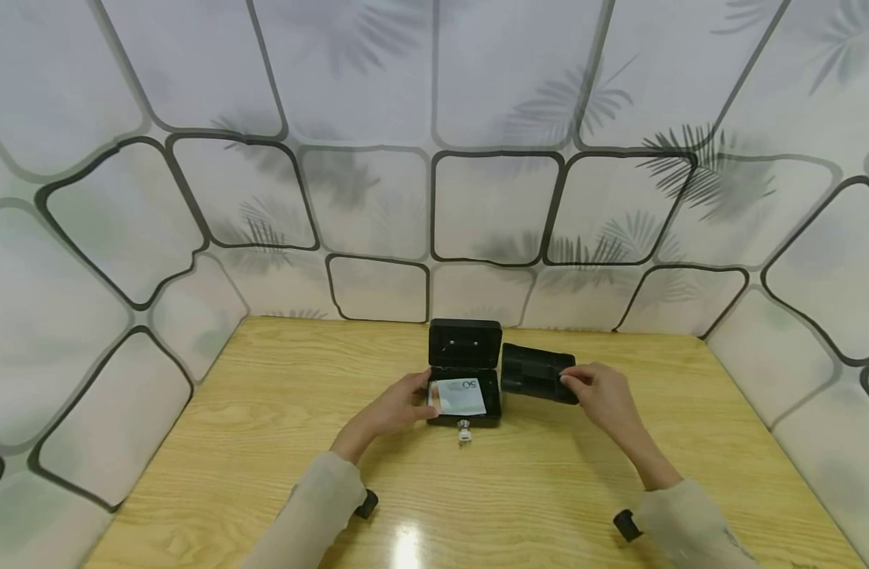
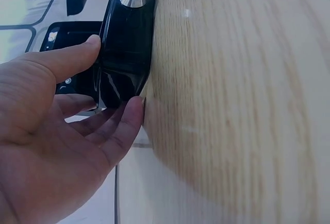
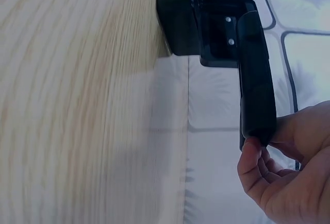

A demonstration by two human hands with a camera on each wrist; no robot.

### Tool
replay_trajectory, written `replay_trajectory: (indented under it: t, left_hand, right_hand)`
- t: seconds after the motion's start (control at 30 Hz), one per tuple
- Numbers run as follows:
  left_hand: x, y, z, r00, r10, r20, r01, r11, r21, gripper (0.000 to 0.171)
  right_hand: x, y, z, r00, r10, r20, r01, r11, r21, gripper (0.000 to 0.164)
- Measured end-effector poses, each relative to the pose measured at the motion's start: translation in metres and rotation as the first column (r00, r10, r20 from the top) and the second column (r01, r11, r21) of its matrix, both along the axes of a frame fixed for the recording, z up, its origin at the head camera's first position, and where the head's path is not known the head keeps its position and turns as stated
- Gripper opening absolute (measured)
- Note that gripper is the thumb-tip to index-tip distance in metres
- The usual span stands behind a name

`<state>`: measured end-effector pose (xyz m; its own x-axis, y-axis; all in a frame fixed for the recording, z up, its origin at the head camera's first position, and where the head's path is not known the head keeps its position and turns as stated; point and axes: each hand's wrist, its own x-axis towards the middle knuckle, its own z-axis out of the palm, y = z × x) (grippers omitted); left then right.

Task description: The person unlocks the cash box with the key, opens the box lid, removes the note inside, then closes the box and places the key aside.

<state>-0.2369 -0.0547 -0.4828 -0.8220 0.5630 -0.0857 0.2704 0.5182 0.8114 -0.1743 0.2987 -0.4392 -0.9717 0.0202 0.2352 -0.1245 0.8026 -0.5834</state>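
On the pale wooden tabletop (image 1: 278,419), the glossy black, metal-looking open box (image 1: 483,422) is being gripped by left-hand fingers (image 2: 130,121) — presumably against sliding — while, to its right, a black rectangular tray (image 1: 534,371) is pinched aloft by right-hand fingers (image 3: 250,162).

Both my arms extended forward, angled toward each other.
My bare left hand (image 1: 399,405) curves, thumb held apart from the bent fingers; my bare right hand (image 1: 603,391) pinches between thumb and fingers; pale cloth sleeves (image 1: 317,502) end short of both wrists.
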Motion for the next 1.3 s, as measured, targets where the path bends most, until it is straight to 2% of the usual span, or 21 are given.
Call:
replay_trajectory:
  t: [0.37, 0.6, 0.83, 1.1, 1.3]
  left_hand:
    - [0.001, 0.001, 0.002, 1.0, 0.022, -0.011, -0.022, 1.0, -0.017, 0.073]
    - [0.0, 0.0, 0.002, 1.0, 0.016, -0.006, -0.016, 1.0, -0.016, 0.073]
    - [-0.002, 0.0, 0.0, 1.0, 0.008, 0.0, -0.008, 1.0, -0.011, 0.072]
    - [-0.003, 0.0, 0.002, 1.0, 0.012, -0.002, -0.013, 1.0, -0.023, 0.073]
    - [-0.003, 0.001, 0.001, 1.0, -0.006, -0.001, 0.006, 0.999, -0.034, 0.073]
  right_hand:
    - [0.0, 0.033, -0.003, 1.0, 0.003, -0.001, -0.003, 0.999, 0.052, 0.016]
    - [-0.006, 0.043, -0.005, 1.0, 0.008, 0.02, -0.009, 0.999, 0.04, 0.018]
    - [-0.02, 0.054, -0.012, 0.998, 0.013, 0.059, -0.015, 0.999, 0.037, 0.021]
    - [-0.043, 0.068, -0.024, 0.996, 0.044, 0.073, -0.051, 0.995, 0.089, 0.023]
    - [-0.053, 0.078, -0.033, 0.995, 0.052, 0.085, -0.06, 0.993, 0.102, 0.021]
